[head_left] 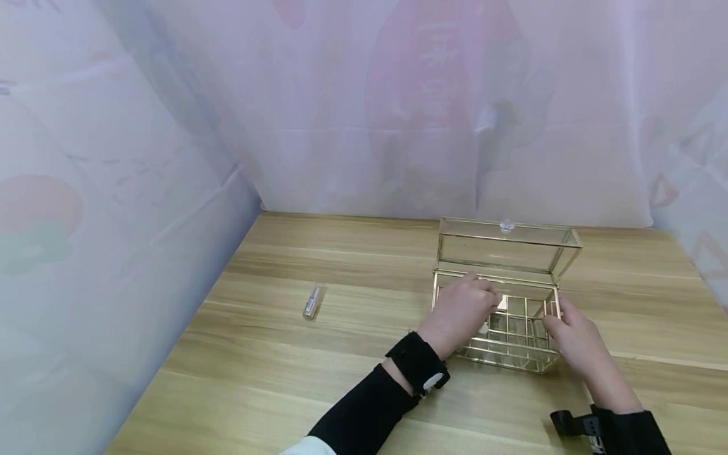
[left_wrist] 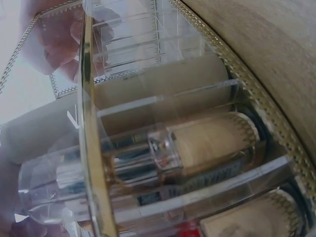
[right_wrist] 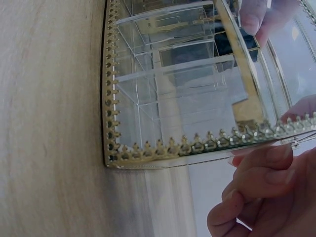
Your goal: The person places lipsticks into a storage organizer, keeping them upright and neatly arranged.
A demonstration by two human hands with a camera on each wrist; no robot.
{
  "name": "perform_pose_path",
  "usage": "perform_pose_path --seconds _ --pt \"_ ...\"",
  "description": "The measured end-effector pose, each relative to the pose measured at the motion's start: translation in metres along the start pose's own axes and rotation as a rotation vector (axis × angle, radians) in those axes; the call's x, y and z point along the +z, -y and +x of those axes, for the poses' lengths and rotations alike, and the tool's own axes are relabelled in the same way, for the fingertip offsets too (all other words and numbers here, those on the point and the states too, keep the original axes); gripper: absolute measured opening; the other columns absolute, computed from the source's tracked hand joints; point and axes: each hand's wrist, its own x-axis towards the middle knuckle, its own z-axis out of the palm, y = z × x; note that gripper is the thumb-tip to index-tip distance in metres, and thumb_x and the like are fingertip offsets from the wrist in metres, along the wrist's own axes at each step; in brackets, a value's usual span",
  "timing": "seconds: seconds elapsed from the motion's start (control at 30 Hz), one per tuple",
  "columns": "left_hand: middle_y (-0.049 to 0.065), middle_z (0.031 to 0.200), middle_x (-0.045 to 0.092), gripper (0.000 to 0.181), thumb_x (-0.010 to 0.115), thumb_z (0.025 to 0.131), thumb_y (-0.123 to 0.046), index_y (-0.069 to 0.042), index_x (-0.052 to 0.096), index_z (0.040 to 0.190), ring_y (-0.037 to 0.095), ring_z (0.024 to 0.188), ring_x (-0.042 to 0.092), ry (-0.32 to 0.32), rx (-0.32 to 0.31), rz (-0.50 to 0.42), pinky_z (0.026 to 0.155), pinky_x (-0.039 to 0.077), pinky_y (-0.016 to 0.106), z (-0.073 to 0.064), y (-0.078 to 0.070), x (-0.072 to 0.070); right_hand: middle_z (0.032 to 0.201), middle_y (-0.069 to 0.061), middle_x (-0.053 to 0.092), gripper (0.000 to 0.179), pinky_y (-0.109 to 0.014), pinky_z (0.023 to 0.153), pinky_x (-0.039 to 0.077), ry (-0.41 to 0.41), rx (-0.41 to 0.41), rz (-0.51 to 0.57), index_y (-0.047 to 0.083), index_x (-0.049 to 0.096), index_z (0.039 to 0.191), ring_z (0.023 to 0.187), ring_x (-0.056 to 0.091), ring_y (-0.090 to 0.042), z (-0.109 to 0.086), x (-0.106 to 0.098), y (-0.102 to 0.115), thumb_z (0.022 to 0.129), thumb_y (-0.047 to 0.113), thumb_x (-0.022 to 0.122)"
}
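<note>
A gold-framed clear glass box [head_left: 495, 361] stands on the table with its lid [head_left: 506, 235] raised at the back. Clear dividers split its inside into compartments. My left hand [head_left: 462, 309] reaches into the box, fingers curled, and pinches a dark, gold-edged item [right_wrist: 232, 42] whose kind is unclear. My right hand [head_left: 577, 335] grips the box's right wall, thumb over the rim and fingers outside. Through the glass in the left wrist view lie a cosmetic bottle [left_wrist: 212, 143] with beige contents, a second beige one [left_wrist: 252, 219] and a plain greyish tube [left_wrist: 163, 89].
A small clear tube [head_left: 312, 302] with a printed label lies on the wooden table [head_left: 250, 379] to the left of the box. Printed pale cloth [head_left: 364, 164] hangs behind the table and along both sides. A clear knob [head_left: 507, 225] tops the raised lid.
</note>
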Motion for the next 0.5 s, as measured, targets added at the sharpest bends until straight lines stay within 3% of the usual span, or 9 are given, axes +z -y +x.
perform_pose_path --seconds 0.5 --pt "-0.016 0.091 0.071 0.011 0.067 0.088 -0.028 -0.030 0.076 0.082 0.005 0.079 0.052 -0.011 -0.014 0.020 0.064 0.051 0.009 0.0004 -0.0003 0.0023 0.082 -0.017 0.052 0.020 -0.030 0.055 0.039 0.001 -0.003 -0.004 -0.005 0.046 0.106 0.073 0.046 -0.028 -0.0003 0.0007 0.0007 0.098 0.012 0.039"
